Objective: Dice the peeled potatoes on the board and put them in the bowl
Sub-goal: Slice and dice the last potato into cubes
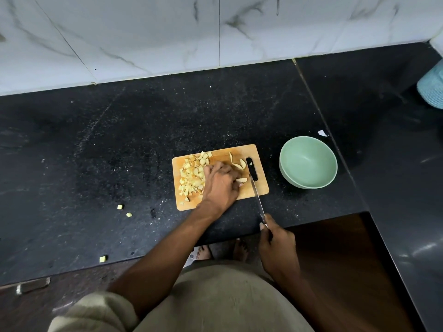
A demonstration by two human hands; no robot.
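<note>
Left hand (220, 182) pins potato strips (241, 180) on the board (260, 188); right hand (275, 238) grips the knife (257, 197). Strips are likely firm, wet, slippery: hold near the cut. Bowl (309, 162) is empty.

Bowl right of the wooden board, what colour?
Pale green round bowl, empty inside; head view shows it.

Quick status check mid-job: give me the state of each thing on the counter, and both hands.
Bowl: upright, empty, right of the board.
Board: flat on the counter, holds the potato.
Diced pile: heaped on the board's left half.
Uncut strips: on the board's right part.
Stray cubes: three, off the board on the counter.
Knife: tip on the board.
Left hand: rests on the potato.
Right hand: grips the knife handle.
</note>
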